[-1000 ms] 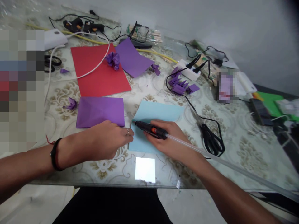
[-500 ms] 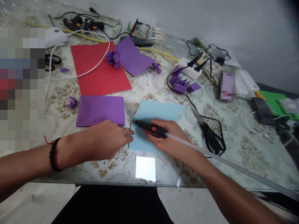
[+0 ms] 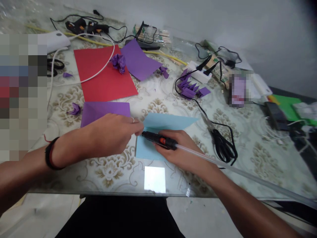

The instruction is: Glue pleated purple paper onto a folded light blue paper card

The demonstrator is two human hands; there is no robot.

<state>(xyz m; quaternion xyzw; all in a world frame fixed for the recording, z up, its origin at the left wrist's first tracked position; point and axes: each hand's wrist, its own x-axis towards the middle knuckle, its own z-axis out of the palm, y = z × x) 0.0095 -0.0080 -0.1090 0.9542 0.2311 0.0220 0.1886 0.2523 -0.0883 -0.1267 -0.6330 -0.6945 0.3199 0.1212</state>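
Your right hand holds the glue gun, left hand pinched, grip unclear; twelve o'clock, blue paper creased, seemingly unsealed

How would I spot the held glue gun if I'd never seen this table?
Start at the pale floral-patterned table and find the folded light-blue paper near its front edge. Over it, the right hand holds a slim black glue gun. Unlike the two black glue guns lying at the back left, it has a long translucent stick running from its rear.
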